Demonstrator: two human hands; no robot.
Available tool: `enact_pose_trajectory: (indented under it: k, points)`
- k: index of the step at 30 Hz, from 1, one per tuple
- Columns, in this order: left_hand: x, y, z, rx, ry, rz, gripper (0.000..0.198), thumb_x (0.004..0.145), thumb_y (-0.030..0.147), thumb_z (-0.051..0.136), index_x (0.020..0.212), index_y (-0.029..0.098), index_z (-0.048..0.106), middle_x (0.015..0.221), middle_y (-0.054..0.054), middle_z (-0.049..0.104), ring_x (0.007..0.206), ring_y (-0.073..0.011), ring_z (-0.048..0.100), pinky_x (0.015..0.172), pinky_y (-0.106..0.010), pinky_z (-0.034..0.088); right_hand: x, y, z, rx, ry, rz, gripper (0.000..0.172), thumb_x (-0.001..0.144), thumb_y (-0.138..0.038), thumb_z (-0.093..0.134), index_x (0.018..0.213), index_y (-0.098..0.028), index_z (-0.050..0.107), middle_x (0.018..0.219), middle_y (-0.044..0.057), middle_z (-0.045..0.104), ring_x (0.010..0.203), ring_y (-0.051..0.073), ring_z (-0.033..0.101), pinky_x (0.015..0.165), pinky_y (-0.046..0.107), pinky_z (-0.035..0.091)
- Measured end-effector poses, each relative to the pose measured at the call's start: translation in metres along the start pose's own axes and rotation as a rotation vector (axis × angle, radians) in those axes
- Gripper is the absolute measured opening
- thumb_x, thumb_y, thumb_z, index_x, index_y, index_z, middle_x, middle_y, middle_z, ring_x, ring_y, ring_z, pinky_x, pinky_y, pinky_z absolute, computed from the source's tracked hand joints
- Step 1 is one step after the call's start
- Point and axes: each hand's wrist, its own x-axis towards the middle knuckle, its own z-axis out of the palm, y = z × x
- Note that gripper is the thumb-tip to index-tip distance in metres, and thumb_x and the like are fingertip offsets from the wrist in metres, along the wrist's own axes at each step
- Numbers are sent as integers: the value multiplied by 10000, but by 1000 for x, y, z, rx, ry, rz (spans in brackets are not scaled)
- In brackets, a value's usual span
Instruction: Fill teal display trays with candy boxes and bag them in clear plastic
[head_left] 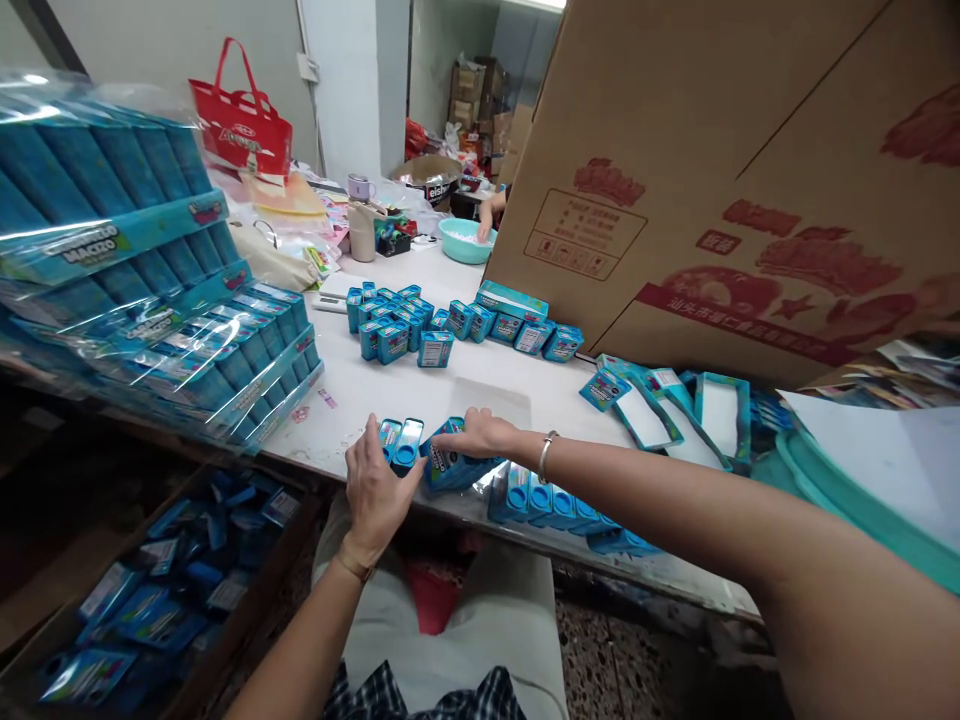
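Observation:
My left hand (377, 488) rests at the table's near edge, fingers against two small blue boxes (401, 441) standing on end. My right hand (478, 434), with a bracelet on the wrist, lies on top of a small cluster of blue boxes (454, 466) just to the right of them. Both hands press the boxes from either side. A row of the same boxes in clear wrap (553, 502) lies under my right forearm at the table edge.
Loose blue boxes (397, 325) crowd mid-table. Wrapped display packs (150, 290) stack at left; a crate of boxes (142, 590) sits on the floor. A big carton (720, 180) stands at right over open trays (675, 410). Another person's hand (487, 215) reaches into a teal bowl (465, 240).

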Motion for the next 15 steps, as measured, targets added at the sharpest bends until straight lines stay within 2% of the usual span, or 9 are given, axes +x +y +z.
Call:
enact_pose_trajectory:
  k: [2, 5, 8, 11, 13, 15]
  points:
    - [-8, -4, 6, -141, 37, -51, 1037, 778, 446, 740, 1553, 154, 116, 1393, -180, 485, 1315, -358, 447, 1102, -491, 398, 1, 2, 3, -24, 38, -38, 1100, 710, -921, 392, 1405, -70, 438, 1435, 288, 451, 1260, 460, 511, 964, 530, 456]
    - [-19, -14, 14, -344, 62, -104, 1107, 762, 409, 768, 1559, 183, 34, 1435, -180, 436, 1360, -330, 430, 1127, -478, 384, 0, 11, 7, -87, 95, -99, 1065, 718, -935, 332, 1358, -98, 488, 1366, 286, 517, 1202, 455, 555, 921, 540, 470]
    - [-31, -22, 22, -470, 40, -88, 1258, 703, 390, 825, 1551, 213, -87, 1519, -194, 333, 1430, -328, 351, 1168, -493, 325, 0, 17, 5, -144, 86, -122, 1024, 746, -927, 264, 1340, -132, 518, 1314, 274, 561, 1175, 446, 579, 891, 535, 478]
    - [-41, -24, 32, -453, -16, -25, 1439, 594, 391, 897, 1528, 227, -186, 1592, -225, 163, 1496, -359, 204, 1197, -542, 236, 2, 15, -3, -175, 89, -143, 996, 769, -911, 228, 1297, -137, 566, 1278, 270, 599, 1157, 442, 595, 871, 527, 482]
    - [-43, -24, 38, -414, -23, -19, 1434, 595, 384, 895, 1524, 238, -188, 1601, -230, 116, 1507, -363, 160, 1196, -565, 219, 4, 8, -6, -150, 39, -171, 970, 781, -901, 230, 1257, -142, 600, 1203, 247, 658, 1098, 419, 636, 842, 503, 498]
    - [-41, -26, 41, -436, -4, -53, 1376, 640, 374, 864, 1523, 253, -185, 1596, -221, 140, 1500, -347, 197, 1182, -556, 264, 6, 3, -6, -118, -61, -218, 954, 777, -903, 242, 1238, -157, 617, 1070, 206, 722, 996, 383, 686, 802, 468, 516]
